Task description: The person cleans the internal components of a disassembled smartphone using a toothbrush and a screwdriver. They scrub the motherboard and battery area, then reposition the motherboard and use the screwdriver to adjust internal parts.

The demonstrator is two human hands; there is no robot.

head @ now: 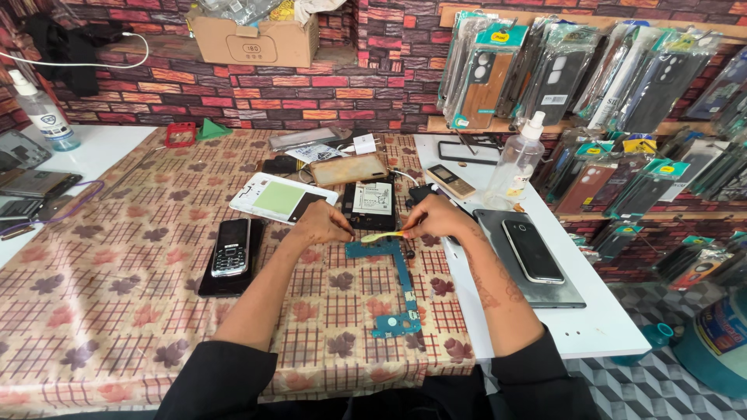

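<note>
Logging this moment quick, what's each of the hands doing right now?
Left hand: fingers curled, pressing down on the blue circuit board, not gripping it.
Right hand: closed on a small yellow brush over the board.

We see a long blue-green circuit board (395, 280) lying flat on the patterned cloth, its top end under our fingertips, the rest stretching toward us. A small yellow brush (383, 236) lies level between both grips.

We face a wall (311, 89) of red and dark brick pattern — possibly printed paper, hard to tell. Before us a surface (93, 280) under a leaf-patterned checked cloth, a white counter (599, 327) alongside; below right, grey geometric floor (630, 389) — daylight throughout.
</note>
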